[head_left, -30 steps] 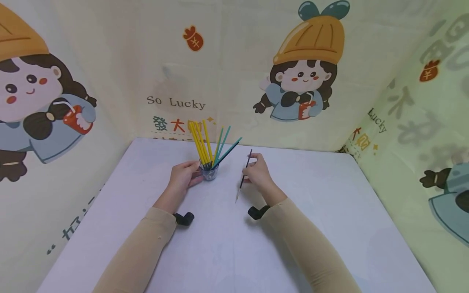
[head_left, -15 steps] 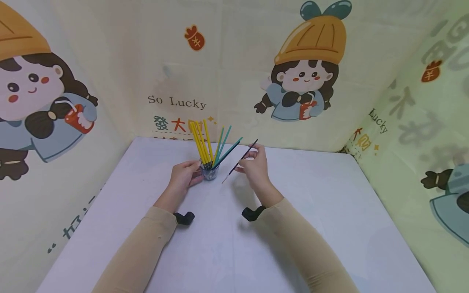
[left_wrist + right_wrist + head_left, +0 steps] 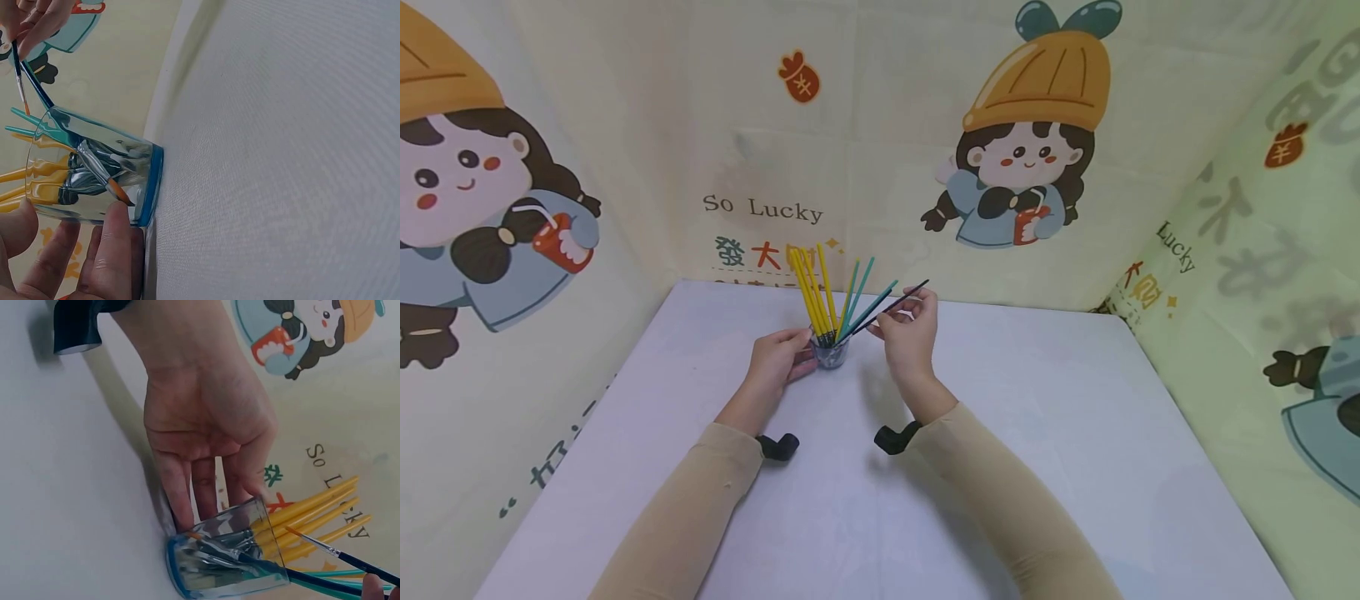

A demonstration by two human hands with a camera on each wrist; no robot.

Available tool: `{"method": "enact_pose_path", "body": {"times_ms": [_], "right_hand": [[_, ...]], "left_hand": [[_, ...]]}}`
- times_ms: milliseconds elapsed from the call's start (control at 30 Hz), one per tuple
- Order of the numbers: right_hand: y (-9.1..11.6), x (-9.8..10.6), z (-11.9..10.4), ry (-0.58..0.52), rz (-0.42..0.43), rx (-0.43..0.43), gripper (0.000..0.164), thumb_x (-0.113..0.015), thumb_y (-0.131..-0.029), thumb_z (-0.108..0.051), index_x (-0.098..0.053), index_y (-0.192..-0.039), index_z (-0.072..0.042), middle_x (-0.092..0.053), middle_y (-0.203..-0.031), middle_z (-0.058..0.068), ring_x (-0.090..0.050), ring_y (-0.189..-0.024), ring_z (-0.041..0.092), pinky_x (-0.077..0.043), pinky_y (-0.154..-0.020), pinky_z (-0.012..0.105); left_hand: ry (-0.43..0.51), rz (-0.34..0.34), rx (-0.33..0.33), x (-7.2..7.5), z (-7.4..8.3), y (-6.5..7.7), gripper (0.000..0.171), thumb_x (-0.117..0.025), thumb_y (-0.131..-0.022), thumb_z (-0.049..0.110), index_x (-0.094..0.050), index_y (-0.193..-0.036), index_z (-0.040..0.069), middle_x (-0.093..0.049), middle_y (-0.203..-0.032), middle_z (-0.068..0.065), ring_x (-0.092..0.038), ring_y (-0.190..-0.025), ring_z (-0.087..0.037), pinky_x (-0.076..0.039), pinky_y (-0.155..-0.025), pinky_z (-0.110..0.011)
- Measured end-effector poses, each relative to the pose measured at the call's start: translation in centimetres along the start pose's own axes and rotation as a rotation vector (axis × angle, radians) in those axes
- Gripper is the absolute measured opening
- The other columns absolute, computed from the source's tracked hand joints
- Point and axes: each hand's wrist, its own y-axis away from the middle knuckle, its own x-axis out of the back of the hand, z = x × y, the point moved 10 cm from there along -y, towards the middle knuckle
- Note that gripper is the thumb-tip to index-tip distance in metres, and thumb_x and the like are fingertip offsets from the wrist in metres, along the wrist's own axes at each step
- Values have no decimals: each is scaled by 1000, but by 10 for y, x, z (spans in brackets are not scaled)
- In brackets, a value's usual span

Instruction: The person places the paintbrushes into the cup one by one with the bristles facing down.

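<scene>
A clear cup (image 3: 831,357) with a blue base stands upright on the table, holding several yellow-handled brushes (image 3: 809,292), teal-handled brushes (image 3: 859,287) and a dark-handled paintbrush (image 3: 269,565). My left hand (image 3: 772,358) steadies it from the left, thumb by the rim and fingertips against the wall. On the cup's right, my right hand (image 3: 910,337) pinches a thin dark paintbrush (image 3: 912,295) by its handle. That brush slants, its orange-tipped bristles (image 3: 292,531) pointing down toward the cup's mouth. In the left wrist view the bristles (image 3: 27,109) hang just outside the rim.
A white cloth (image 3: 880,517) covers the table. Printed fabric walls (image 3: 880,167) rise at the back and along both sides. The cup stands near the table's back edge. A black wrist mount (image 3: 778,447) sits on the left wrist, another black mount (image 3: 897,438) on the right.
My right hand has moved left and away from me toward the cup, and the paintbrush has tilted from nearly upright to a low slant over it. My left hand and the cup have stayed put.
</scene>
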Motion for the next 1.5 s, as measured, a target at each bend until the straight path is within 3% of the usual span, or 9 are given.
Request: {"method": "enact_pose_path", "body": {"times_ms": [333,367,567,600,900,1300,1500], "right_hand": [[1,-6,13,-15,23,19,56,-62,-87,24,-49,-124,-16,-54,-106,11,-63,-85,18,-71,-71,32],[1,-6,15,-5,19,16,55,-63,-87,23,-48,-127,-13,-55,-109,15,-63,-86,18,-71,-71,32],[6,-12,23,63,20,3,52,-65,-90,21,-47,-132,-4,-56,-109,13,-63,-86,17,-72,-78,39],[6,-13,24,69,23,2,51,-65,-89,21,-48,-130,-6,-55,-106,8,-64,-86,16,-72,-78,39],[8,-16,37,120,36,-6,47,-67,-87,20,-52,-119,-12,-55,-103,5,-63,-85,17,-71,-73,32],[13,-19,46,204,1,-32,42,-70,-91,16,-53,-118,-11,-59,-105,7,-68,-89,21,-70,-78,28],[13,-16,47,230,5,-23,47,-72,-87,15,-55,-126,-6,-63,-106,11,-68,-87,18,-69,-75,27]], "left_hand": [[-13,7,16,0,-2,0,42,-67,-108,29,-65,-147,12,-66,-140,-13,-68,-123,-24,-65,-103,-36],[-12,7,13,0,-1,0,42,-67,-108,28,-65,-146,11,-66,-139,-13,-68,-122,-24,-65,-103,-36],[-8,-3,-8,0,0,2,42,-67,-108,28,-65,-146,9,-67,-135,-12,-69,-118,-23,-65,-104,-37],[-7,-5,-11,-1,0,1,42,-68,-108,27,-65,-146,9,-68,-134,-12,-69,-118,-22,-65,-105,-37],[0,0,-3,-1,0,2,41,-68,-108,28,-66,-146,10,-67,-134,-11,-68,-120,-23,-64,-107,-39],[1,1,8,0,-1,3,42,-67,-109,30,-66,-146,12,-65,-138,-11,-65,-124,-23,-63,-108,-38],[5,2,7,0,-1,3,44,-68,-108,30,-65,-147,11,-66,-137,-11,-66,-123,-22,-63,-109,-38]]}}
